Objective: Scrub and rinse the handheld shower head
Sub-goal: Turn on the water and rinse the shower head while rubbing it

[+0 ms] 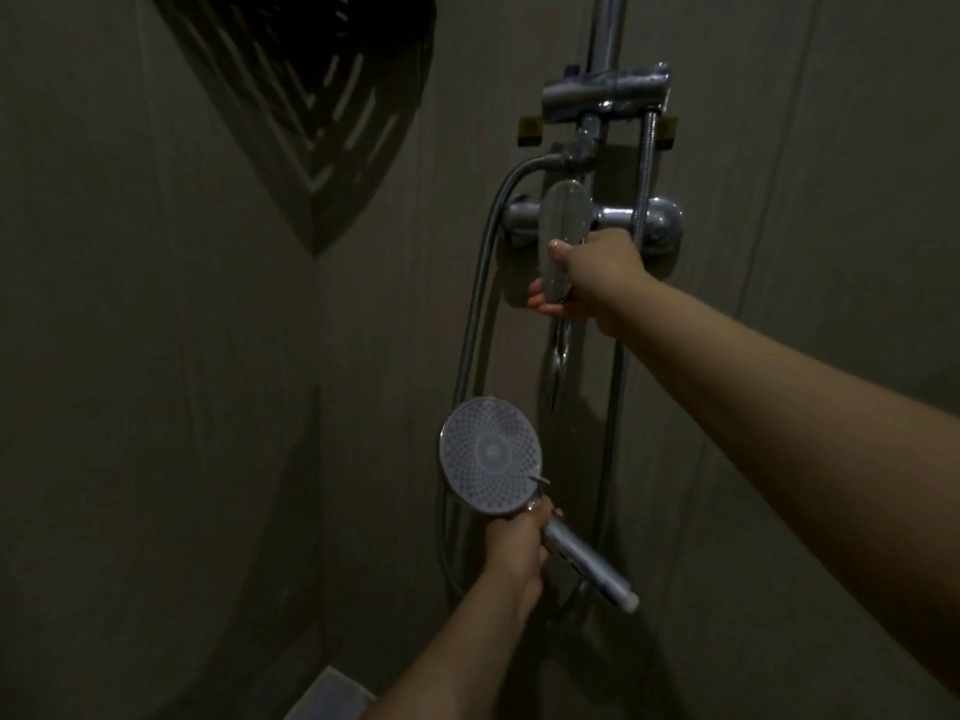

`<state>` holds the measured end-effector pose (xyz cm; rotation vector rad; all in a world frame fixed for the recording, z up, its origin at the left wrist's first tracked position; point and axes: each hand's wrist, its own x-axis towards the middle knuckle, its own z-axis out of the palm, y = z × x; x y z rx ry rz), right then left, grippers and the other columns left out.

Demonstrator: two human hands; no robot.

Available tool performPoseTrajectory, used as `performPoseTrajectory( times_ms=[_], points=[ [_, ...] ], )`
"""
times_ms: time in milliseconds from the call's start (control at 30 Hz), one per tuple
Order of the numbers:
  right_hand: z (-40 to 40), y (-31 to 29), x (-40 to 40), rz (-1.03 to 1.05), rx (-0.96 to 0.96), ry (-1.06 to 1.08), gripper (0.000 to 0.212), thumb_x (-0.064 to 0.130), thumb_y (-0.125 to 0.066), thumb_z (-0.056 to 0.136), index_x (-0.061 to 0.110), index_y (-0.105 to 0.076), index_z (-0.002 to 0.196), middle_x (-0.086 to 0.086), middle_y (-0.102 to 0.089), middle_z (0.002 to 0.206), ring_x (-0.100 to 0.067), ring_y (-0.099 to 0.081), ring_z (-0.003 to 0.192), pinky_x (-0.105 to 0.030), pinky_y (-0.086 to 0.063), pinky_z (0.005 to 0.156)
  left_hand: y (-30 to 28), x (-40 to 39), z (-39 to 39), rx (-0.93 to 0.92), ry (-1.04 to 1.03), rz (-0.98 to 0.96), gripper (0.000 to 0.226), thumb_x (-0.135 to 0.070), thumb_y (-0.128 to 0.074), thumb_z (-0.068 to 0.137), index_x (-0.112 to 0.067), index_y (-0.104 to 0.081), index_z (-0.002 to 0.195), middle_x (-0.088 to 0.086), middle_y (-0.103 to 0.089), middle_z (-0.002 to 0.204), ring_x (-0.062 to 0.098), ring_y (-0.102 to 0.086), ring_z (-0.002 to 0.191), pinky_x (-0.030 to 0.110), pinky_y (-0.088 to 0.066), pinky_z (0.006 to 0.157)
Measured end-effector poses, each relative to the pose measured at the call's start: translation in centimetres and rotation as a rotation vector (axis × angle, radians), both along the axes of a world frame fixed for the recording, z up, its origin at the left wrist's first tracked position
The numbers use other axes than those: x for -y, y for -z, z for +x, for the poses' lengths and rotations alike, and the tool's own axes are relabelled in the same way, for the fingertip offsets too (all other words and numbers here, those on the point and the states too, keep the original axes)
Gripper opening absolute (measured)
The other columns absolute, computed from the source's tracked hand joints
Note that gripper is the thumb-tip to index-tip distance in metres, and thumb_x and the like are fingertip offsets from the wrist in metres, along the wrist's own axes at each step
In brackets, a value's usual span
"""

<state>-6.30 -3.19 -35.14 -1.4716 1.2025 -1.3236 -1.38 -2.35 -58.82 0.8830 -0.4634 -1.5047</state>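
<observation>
The handheld shower head [491, 455] is round with a grey nozzle face turned toward me, low in the middle of the view. My left hand [517, 543] grips its chrome handle just below the head; the handle's end sticks out to the lower right. My right hand [587, 275] is wrapped around the chrome mixer lever [563, 220] on the wall tap. A thin stream of water [558, 356] runs down from the spout under that hand. The metal hose [475, 314] loops from the tap fitting down behind the shower head.
A chrome riser pipe [605, 28] with a slider bracket [605, 93] climbs the wall above the tap. A dark slotted corner shelf [322, 96] hangs at the upper left. A second hose [644, 163] runs down the right of the mixer. The room is dim, with grey walls.
</observation>
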Motion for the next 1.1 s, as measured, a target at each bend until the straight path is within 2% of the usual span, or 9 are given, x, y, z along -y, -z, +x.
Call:
performPoseTrajectory(
  times_ms=[167,333,500,667,733,833,933,1033,1100],
  points=[
    [0.1,-0.1,0.0,0.003,-0.007,-0.015,0.041,0.019,-0.044,0.097,-0.001,-0.038,0.133,-0.021,-0.061,0.087,-0.028,-0.064,0.071,-0.031,-0.056,0.052,0.1,0.1,0.0,0.022,0.068,0.007,0.011,0.001,-0.054,0.086,-0.006,-0.060,0.092,0.012,-0.060,0.089,0.024,-0.059,0.085,0.035,-0.048,0.078],
    [-0.1,-0.3,-0.4,0.025,0.007,-0.023,0.043,0.018,-0.045,0.097,-0.003,-0.037,0.133,-0.027,-0.060,0.113,-0.036,-0.065,0.094,-0.033,-0.054,0.052,0.4,0.1,-0.7,0.074,0.098,0.015,0.010,-0.001,-0.055,0.086,-0.010,-0.060,0.088,0.010,-0.061,0.088,0.022,-0.058,0.087,0.039,-0.045,0.091],
    [-0.2,-0.1,-0.1,0.064,0.046,-0.054,0.044,0.019,-0.046,0.097,-0.004,-0.037,0.133,-0.026,-0.059,0.116,-0.037,-0.064,0.101,-0.032,-0.057,0.055,0.3,0.0,-1.6,0.090,0.064,0.001,0.012,0.002,-0.054,0.086,-0.009,-0.058,0.080,0.010,-0.059,0.081,0.021,-0.056,0.079,0.034,-0.047,0.080],
    [-0.7,0.2,-0.2,-0.025,-0.001,-0.085,0.043,0.019,-0.043,0.098,-0.001,-0.035,0.135,-0.025,-0.060,0.110,-0.032,-0.065,0.091,-0.024,-0.054,0.042,0.9,0.2,-1.7,0.089,0.094,-0.013,0.010,0.001,-0.054,0.086,-0.009,-0.057,0.085,0.010,-0.060,0.083,0.022,-0.057,0.081,0.042,-0.045,0.096],
    [-1.4,0.9,-0.3,-0.138,-0.083,-0.115,0.036,0.022,-0.041,0.099,0.004,-0.042,0.130,-0.017,-0.064,0.094,-0.023,-0.067,0.076,-0.025,-0.057,0.055,1.1,0.4,-1.7,0.115,0.117,-0.016,0.009,0.000,-0.054,0.086,-0.008,-0.058,0.087,0.010,-0.060,0.084,0.022,-0.057,0.082,0.042,-0.045,0.095],
    [-3.0,4.3,-0.2,-0.249,-0.264,-0.118,0.018,0.026,-0.047,0.096,0.011,-0.055,0.090,-0.009,-0.061,0.071,-0.011,-0.062,0.050,-0.023,-0.054,0.050,1.9,1.2,-1.1,0.187,0.149,-0.015,0.010,0.000,-0.057,0.084,-0.008,-0.061,0.085,0.011,-0.063,0.085,0.023,-0.060,0.083,0.040,-0.047,0.089],
    [-5.3,10.4,0.7,-0.068,-0.717,-0.064,0.028,0.031,-0.057,0.090,0.016,-0.054,0.067,-0.001,-0.057,0.060,-0.006,-0.055,0.044,-0.019,-0.048,0.047,2.5,1.9,0.1,0.274,0.167,-0.052,0.020,0.001,-0.056,0.083,-0.004,-0.061,0.102,0.011,-0.065,0.084,0.022,-0.063,0.080,0.035,-0.052,0.075],
    [-6.8,15.1,1.6,0.162,-0.749,-0.027,0.020,0.027,-0.071,0.080,0.016,-0.055,0.083,0.002,-0.058,0.072,-0.007,-0.057,0.059,-0.016,-0.042,0.047,2.3,1.9,1.3,0.407,0.181,-0.149,0.025,0.002,-0.051,0.087,-0.005,-0.057,0.110,0.008,-0.063,0.078,0.016,-0.061,0.065,0.024,-0.054,0.058],
    [-6.7,16.0,2.2,0.156,-0.609,0.063,0.057,0.023,-0.077,0.073,0.010,-0.046,0.120,-0.007,-0.059,0.100,-0.018,-0.061,0.089,-0.020,-0.046,0.063,2.1,2.0,2.4,0.494,0.185,-0.178,0.022,0.001,-0.047,0.090,-0.008,-0.055,0.107,0.007,-0.060,0.072,0.013,-0.057,0.057,0.022,-0.052,0.053]
  ],
)
